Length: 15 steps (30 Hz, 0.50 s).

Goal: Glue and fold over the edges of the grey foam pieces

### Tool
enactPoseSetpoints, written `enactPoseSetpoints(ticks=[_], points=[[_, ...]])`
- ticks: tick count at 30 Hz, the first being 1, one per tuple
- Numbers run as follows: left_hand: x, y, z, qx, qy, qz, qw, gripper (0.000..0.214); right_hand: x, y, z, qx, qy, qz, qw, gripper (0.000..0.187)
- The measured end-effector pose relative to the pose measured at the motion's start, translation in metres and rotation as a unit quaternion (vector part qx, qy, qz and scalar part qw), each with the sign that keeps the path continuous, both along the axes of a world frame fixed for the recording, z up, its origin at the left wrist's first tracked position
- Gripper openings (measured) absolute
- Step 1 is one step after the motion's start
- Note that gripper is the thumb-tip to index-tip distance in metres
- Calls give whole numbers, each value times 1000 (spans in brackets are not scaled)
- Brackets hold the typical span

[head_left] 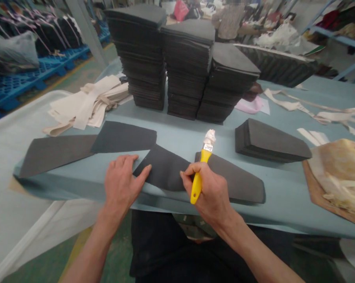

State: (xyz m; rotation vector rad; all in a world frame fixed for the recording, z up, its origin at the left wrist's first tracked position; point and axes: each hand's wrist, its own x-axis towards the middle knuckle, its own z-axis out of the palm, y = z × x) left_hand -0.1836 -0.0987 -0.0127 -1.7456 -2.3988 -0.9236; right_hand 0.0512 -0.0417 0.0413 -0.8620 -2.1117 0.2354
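Note:
In my right hand (211,188) is a paintbrush with a yellow handle (196,186), its bristles (209,137) pointing up and covered in a thick white substance. The thumb and finger of that hand are also at the right edge of a dark tapered sheet (168,169); whether they pinch it I cannot tell. My left hand (122,179) lies open, thumb on the sheet's left end and fingers on the table. Beneath my right hand lies a dark grey tapered piece (239,177). Two more dark sheets, one black (125,137) and one greyish (56,153), overlap at the left.
Three tall stacks of dark sheets (187,70) stand behind, on the blue-green table cover (177,127). A low stack (276,139) is at the right, near a stained, glue-crusted container (339,177). Cream fabric strips (89,102) lie left. Beyond is a person (230,21).

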Motion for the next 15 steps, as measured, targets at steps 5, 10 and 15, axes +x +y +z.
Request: enactPoseSetpoints(ticks=[5, 10, 15], points=[[4, 16, 11, -109, 35, -3, 993, 40, 9, -9, -8, 14, -34, -6, 999, 16], [11, 20, 15, -138, 10, -10, 990, 26, 12, -18, -12, 21, -36, -11, 999, 17], [-1, 17, 20, -95, -84, 17, 992, 32, 18, -24, -11, 8, -30, 23, 999, 15]])
